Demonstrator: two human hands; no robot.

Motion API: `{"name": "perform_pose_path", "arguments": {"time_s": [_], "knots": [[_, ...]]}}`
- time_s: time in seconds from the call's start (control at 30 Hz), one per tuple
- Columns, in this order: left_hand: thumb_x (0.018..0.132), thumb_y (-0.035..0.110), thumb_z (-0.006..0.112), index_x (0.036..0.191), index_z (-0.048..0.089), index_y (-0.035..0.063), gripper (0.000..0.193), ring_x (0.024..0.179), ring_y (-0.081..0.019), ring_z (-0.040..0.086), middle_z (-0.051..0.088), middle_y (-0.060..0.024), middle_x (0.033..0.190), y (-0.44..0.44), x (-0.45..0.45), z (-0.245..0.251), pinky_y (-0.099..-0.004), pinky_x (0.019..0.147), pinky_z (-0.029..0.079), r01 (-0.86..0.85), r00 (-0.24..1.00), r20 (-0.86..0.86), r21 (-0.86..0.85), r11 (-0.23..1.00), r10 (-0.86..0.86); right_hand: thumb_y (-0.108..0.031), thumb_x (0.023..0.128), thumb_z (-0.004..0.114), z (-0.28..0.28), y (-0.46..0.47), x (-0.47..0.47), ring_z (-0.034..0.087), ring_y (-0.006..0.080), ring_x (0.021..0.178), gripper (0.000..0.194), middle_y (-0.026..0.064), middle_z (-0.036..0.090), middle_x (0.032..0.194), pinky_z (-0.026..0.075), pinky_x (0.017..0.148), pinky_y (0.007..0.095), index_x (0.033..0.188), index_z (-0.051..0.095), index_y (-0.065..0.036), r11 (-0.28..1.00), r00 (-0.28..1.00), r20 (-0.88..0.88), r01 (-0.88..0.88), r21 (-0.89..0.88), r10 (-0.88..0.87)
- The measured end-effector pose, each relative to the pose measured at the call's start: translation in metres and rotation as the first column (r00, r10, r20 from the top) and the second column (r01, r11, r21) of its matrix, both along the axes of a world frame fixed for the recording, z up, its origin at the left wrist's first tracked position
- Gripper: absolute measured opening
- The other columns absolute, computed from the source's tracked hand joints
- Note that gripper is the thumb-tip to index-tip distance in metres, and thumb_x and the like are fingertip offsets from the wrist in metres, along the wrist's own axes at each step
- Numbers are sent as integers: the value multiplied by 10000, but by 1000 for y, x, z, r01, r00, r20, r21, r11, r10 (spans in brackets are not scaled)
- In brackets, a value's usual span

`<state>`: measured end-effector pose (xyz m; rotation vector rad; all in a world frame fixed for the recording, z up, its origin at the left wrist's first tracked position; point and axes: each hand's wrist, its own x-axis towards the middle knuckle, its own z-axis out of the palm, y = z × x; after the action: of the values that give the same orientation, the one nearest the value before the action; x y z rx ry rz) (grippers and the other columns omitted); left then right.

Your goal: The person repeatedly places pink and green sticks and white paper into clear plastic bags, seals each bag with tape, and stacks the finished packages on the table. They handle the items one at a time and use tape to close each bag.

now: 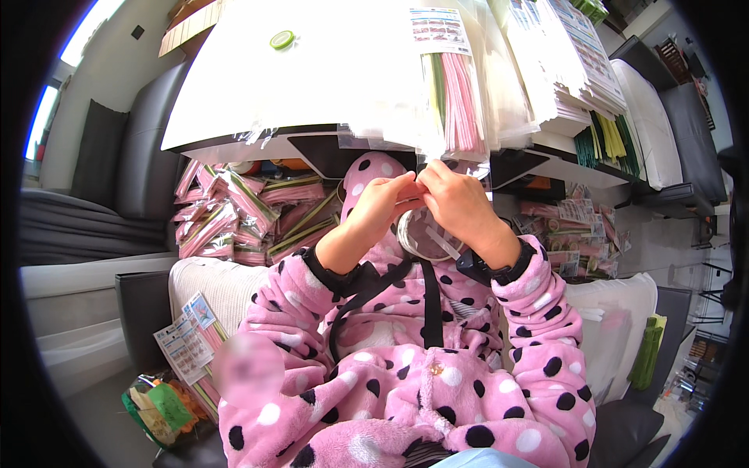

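Observation:
My left hand [383, 202] and my right hand [455, 196] meet at the fingertips, just off the front edge of the white table. Whatever is pinched between them is too small and covered to make out. Right above the fingers, a clear plastic bag [462, 111] hangs slightly over the edge. Inside it are pink, green and yellow chenille stems [459, 96] and a printed card [440, 30]. A pale, ring-shaped roll [404, 235], likely tape, lies below my hands at my lap, partly hidden by my right wrist.
A green tape roll [282, 40] lies on the white table [234, 82]. Stacked printed cards [591, 52] and flat clear bags [506, 76] occupy its right side. Filled packets [228, 210] are heaped below at left, with more packets [576, 234] at right. Beside me sits a chair [140, 316].

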<state>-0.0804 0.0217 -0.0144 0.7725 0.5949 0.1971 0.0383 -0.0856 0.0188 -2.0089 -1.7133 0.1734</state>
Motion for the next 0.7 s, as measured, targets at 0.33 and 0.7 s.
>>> {"name": "perform_pose_path", "arguments": {"time_s": [0.33,0.7], "knots": [[895,91,528,935,600,-48,161,809,-175,625,627,-100,863,19,25,1,-281,760,508,88,995,-48,130,988,-82,-36,779,617,10,-14,13,603,230,682,106,68,531,837,472,577,331,819,519,-47,979,927,-339,-106,173,160],[891,102,545,903,602,-14,130,702,-119,581,641,-80,871,32,21,-2,-250,673,475,34,998,-52,119,992,-28,-38,845,617,52,-126,13,600,172,604,181,100,533,777,547,506,273,802,441,-48,805,255,-857,302,511,448]]}}
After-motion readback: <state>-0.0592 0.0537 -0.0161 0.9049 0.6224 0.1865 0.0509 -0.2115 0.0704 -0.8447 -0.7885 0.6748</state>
